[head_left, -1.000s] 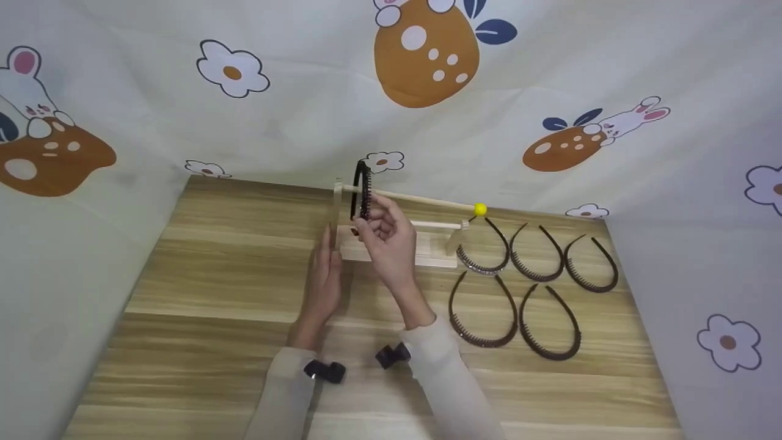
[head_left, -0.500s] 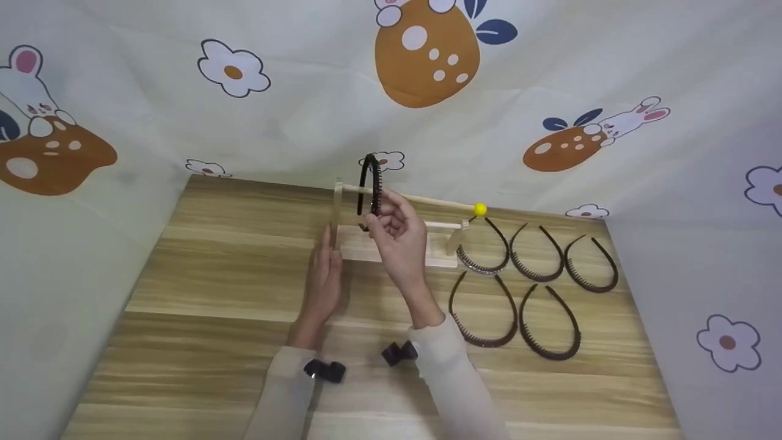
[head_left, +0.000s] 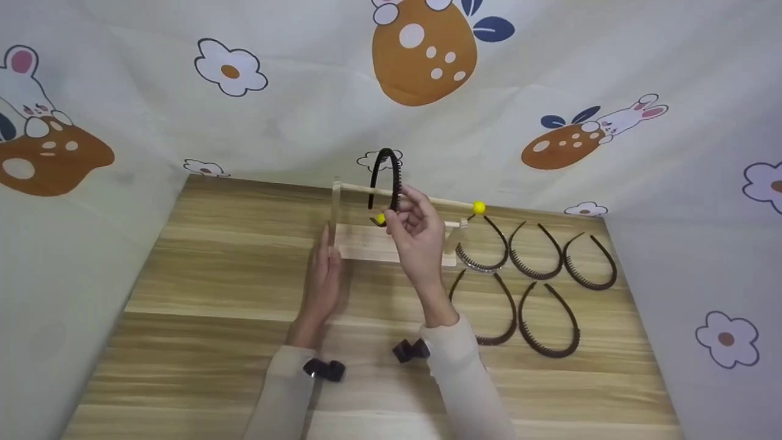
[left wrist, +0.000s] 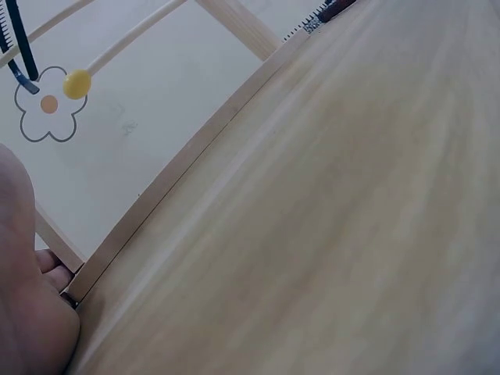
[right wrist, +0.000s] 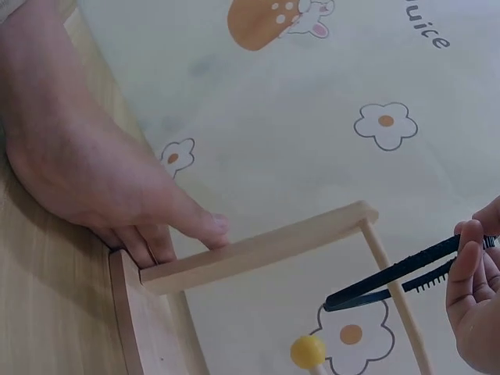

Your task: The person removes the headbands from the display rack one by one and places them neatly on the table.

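My right hand [head_left: 421, 244] pinches a dark toothed headband [head_left: 385, 154] near one of its ends. The headband stands arch up, its two arms on either side of the upper rod [head_left: 449, 201] of a wooden stand [head_left: 366, 247]. In the right wrist view, one arm of the headband [right wrist: 406, 269] crosses before the rod [right wrist: 406, 320]. My left hand [head_left: 325, 275] lies with straight fingers against the outer side of the stand's left upright [head_left: 335, 211]; its thumb [right wrist: 211, 226] touches the upright's edge. A yellow ball [head_left: 380, 218] tips the lower rod.
Several dark headbands lie on the wood-grain table [head_left: 214, 275] to the right, among them one headband [head_left: 550, 351] at the front and another [head_left: 591, 287] farthest right. A second yellow ball [head_left: 479, 208] caps the upper rod. A patterned cloth [head_left: 293, 110] hangs behind.
My right hand has moved right with the headband, along the upper rod and away from the left upright. The lower rod's yellow ball has come into view. The left hand stays in place.
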The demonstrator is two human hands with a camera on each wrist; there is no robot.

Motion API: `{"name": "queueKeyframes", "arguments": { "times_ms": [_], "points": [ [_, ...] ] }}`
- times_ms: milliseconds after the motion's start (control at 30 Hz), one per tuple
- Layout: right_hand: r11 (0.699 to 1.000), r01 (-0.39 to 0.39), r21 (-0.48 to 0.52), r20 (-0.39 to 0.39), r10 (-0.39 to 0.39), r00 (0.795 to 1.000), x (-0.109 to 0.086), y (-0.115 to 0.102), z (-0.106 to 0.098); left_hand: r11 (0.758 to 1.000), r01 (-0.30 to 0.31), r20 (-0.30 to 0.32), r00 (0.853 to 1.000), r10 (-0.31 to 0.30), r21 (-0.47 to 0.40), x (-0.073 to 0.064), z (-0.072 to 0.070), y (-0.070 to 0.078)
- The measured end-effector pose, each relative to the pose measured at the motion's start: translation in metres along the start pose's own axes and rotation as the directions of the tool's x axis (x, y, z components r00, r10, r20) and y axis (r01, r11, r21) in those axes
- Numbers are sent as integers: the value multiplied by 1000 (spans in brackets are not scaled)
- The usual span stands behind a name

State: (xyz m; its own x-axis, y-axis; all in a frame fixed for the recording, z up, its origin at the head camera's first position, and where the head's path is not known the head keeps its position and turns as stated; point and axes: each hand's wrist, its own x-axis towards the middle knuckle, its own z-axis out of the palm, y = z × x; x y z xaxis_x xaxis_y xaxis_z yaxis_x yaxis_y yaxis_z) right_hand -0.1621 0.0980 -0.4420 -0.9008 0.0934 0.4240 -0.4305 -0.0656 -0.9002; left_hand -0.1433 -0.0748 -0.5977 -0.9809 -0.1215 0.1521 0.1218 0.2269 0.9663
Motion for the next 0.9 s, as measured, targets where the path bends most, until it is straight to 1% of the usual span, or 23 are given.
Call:
{"name": "queueKeyframes", "arguments": {
  "times_ms": [167,400,567,767,900],
  "points": [
    [1000,-7,8,-12,8,1000,2,0,-9,1000,-3,-2,1000,3,-6,0,1,-1],
    [1000,18,-5,-22,-18,1000,5,-1,-20,1000,-22,-5,1000,22,-2,1,1,0],
    [999,29,-15,-50,-30,998,8,-4,-29,1000,-25,-10,1000,25,-1,1,1,1],
    [999,43,-32,-84,-46,995,12,-6,-39,999,-40,-14,999,40,-10,0,1,-2],
    [998,42,-39,-99,-45,994,12,-7,-45,999,-28,-8,1000,28,-18,0,1,-2]
  ]
}}
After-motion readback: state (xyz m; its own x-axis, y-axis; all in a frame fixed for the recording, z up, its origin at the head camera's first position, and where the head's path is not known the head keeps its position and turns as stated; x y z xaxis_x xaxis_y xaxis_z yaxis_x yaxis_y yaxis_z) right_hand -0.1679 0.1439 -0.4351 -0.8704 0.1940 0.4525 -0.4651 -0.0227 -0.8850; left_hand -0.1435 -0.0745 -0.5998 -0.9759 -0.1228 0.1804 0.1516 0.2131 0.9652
